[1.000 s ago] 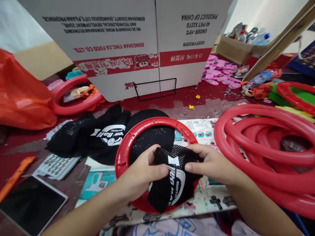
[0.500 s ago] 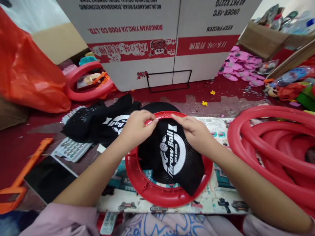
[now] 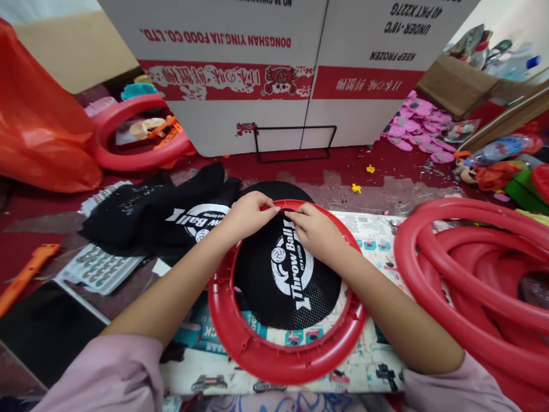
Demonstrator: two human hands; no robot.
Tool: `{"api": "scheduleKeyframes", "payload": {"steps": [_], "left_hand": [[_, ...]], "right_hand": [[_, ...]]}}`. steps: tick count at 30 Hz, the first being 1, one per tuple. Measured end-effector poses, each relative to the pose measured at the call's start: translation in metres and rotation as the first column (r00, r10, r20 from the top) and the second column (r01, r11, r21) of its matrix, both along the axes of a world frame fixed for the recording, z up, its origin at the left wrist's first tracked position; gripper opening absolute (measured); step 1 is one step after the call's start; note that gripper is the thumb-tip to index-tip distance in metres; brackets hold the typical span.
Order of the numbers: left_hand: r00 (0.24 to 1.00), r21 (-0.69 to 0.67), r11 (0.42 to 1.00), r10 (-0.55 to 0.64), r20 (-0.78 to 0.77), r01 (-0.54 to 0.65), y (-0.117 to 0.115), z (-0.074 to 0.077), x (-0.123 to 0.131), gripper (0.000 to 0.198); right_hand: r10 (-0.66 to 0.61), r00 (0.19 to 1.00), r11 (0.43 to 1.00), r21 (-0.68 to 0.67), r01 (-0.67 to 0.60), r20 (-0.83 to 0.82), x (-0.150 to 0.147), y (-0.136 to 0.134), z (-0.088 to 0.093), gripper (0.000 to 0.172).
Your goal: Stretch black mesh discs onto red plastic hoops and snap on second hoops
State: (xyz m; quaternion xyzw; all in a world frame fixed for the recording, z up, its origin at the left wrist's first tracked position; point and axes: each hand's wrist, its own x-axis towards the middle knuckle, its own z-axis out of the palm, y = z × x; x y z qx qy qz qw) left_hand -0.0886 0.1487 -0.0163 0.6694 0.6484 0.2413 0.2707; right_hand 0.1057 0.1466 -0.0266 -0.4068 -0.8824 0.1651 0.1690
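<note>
A red plastic ring (image 3: 278,366) lies with its ribbed inside facing up on a printed cardboard sheet (image 3: 240,375). Within it spreads a round black mesh cloth (image 3: 257,286) with white "Throw Ball" lettering. At the ring's far edge, my left hand (image 3: 255,214) pinches the cloth's top edge against the rim. My right hand (image 3: 315,232) has its fingers bent together on the same edge, just right of the left fingertips. More black printed cloths (image 3: 141,217) are heaped to the left of the ring.
Several red rings (image 3: 429,274) are stacked at the right. A large white carton (image 3: 240,109) stands at the back behind a black wire frame (image 3: 295,127). On the left are a calculator (image 3: 100,269), a dark tablet-like panel (image 3: 43,326) and an orange plastic tool (image 3: 26,277).
The black cloth has spread flatter inside the ring, its lower right corner no longer over the rim. My right hand has moved left along the far edge, closer to my left hand.
</note>
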Motion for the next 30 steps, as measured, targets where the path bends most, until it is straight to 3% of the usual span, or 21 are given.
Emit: {"api": "scheduleKeyframes", "payload": {"steps": [7,14,21,30], "left_hand": [[0.996,-0.061,0.998,0.002,0.091,0.004,0.001,0.005,-0.002,0.028],[0.998,-0.062,0.996,0.058,0.017,-0.057,-0.001,0.0,0.0,0.026],[0.997,-0.017,0.999,0.035,-0.071,-0.036,-0.001,-0.002,0.003,0.024],[0.995,-0.037,0.999,0.037,-0.088,-0.04,-0.002,0.001,0.006,0.024]], "right_hand": [[-0.043,0.999,0.999,0.025,0.042,0.02,0.0,0.002,0.0,0.044],[-0.07,0.98,0.998,0.012,0.069,0.189,0.0,0.0,0.007,0.043],[-0.062,0.945,0.998,0.048,0.049,0.322,-0.002,-0.003,0.01,0.047],[-0.09,0.91,0.977,0.212,0.003,0.405,-0.001,-0.007,0.006,0.047]]}}
